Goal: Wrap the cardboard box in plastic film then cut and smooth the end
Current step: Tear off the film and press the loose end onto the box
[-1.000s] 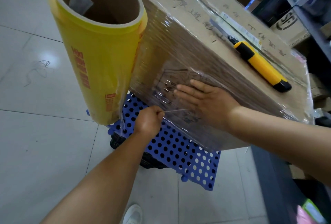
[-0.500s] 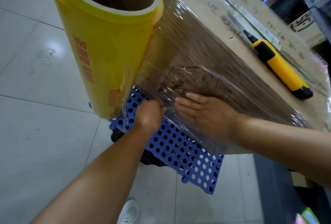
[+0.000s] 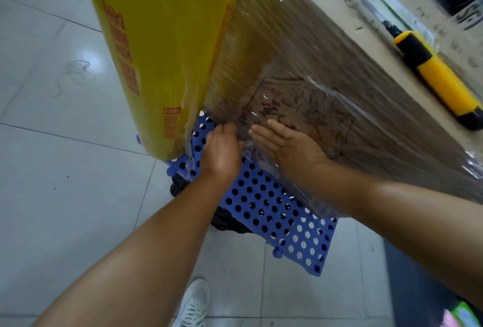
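Observation:
A large cardboard box (image 3: 339,70) wrapped in clear plastic film stands on a blue perforated platform (image 3: 274,211). A big yellow roll of film (image 3: 162,46) stands upright against the box's left corner, its film running onto the box side. My left hand (image 3: 222,154) is closed as a fist at the bottom of that corner, pinching the film's lower edge. Beside it, my right hand (image 3: 290,148) lies flat, fingers together, pressing film on the box side. A yellow and black utility knife (image 3: 439,78) lies on top of the box.
Pale floor tiles (image 3: 65,196) spread to the left and front. My white shoe (image 3: 193,303) shows at the bottom. Dark furniture and another box with printed letters (image 3: 470,12) stand at the right.
My left hand has moved up and left to the box's lower corner, drawing the film with it. My view has come closer and lower; my right hand stays pressed on the box side.

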Demonstrator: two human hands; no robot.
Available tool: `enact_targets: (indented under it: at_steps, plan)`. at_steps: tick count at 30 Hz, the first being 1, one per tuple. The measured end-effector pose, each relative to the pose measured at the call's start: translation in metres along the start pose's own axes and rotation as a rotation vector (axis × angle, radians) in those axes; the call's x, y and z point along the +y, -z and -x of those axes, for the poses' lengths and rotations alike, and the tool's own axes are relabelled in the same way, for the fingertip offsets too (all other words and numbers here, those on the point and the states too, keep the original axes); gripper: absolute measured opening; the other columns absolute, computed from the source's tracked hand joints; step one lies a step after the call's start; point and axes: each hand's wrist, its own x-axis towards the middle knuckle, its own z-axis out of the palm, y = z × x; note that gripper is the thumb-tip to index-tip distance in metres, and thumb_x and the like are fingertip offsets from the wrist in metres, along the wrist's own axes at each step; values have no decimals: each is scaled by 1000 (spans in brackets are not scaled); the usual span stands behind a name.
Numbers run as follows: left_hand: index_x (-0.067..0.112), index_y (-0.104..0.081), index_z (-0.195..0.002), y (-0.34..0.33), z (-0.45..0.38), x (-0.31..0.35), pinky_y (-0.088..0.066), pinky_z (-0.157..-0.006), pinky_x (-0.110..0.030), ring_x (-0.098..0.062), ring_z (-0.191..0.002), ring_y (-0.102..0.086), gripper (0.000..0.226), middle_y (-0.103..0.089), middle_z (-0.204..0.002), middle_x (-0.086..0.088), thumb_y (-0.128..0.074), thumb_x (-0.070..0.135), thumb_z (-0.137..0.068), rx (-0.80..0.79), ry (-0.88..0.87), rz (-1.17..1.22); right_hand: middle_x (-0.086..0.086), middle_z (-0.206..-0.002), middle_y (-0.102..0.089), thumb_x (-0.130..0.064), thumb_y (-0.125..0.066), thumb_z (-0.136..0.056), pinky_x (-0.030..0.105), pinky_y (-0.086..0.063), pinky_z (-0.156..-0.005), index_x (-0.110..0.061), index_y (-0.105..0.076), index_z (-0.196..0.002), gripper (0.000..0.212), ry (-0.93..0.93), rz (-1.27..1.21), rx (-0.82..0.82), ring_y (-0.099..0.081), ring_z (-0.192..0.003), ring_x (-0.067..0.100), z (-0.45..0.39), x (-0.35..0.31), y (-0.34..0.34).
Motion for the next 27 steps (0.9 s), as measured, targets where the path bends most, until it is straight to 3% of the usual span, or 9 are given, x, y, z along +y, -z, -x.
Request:
enact_targets:
  at_steps: [4, 8, 12, 16, 22, 27]
  plan:
    - [1, -49, -126, 6, 11, -10, -46, -78, -43, -37, -107, -49, 44, -51, -117, -21, -58, -2, -83, -15, -35, -115, 12, -156, 27, -44, -20, -101, 47, 22, -110, -7, 16, -150, 72, -56, -31, 37, 27, -142, 30, -17, -5, 8]
    - [-10, -51, -123, 6, 23, -23, -51, -69, -46, -44, -94, -57, 59, -59, -109, -28, -69, -13, -67, -8, -200, -152, 11, -157, 25, -41, -17, -101, 45, 20, -112, -7, 17, -149, 68, -79, -100, 122, 24, -144, 29, -11, -9, 5]
    - [-12, -44, -129, 10, 31, -26, -50, -81, -47, -44, -106, -56, 67, -55, -122, -30, -71, -12, -67, -36, -242, -160, 12, -157, 22, -42, -16, -101, 46, 19, -112, -5, 17, -148, 69, 49, 1, 84, 21, -145, 30, 5, -35, -5]
    - [-5, -28, -141, 13, 34, -25, -37, -101, -40, -35, -129, -38, 70, -38, -142, -23, -63, -4, -81, -65, -255, -141, 11, -158, 21, -43, -18, -101, 44, 18, -113, -4, 15, -149, 70, 35, -30, 4, 19, -145, 28, -5, -35, -10]
    - [-5, -31, -140, 12, 40, -19, -35, -104, -34, -33, -128, -41, 67, -40, -141, -23, -62, -9, -81, -51, -259, -72, 8, -159, 20, -41, -14, -100, 42, 18, -114, -8, 13, -151, 66, -15, -86, 57, 21, -145, 25, -46, -24, 12]
    - [-3, -27, -143, 18, 44, -13, -30, -107, -30, -29, -132, -37, 66, -36, -144, -21, -55, -10, -83, -58, -259, -31, 11, -158, 21, -38, -13, -101, 44, 20, -111, -6, 14, -150, 64, -91, -170, 175, 20, -145, 28, -17, -27, 13]
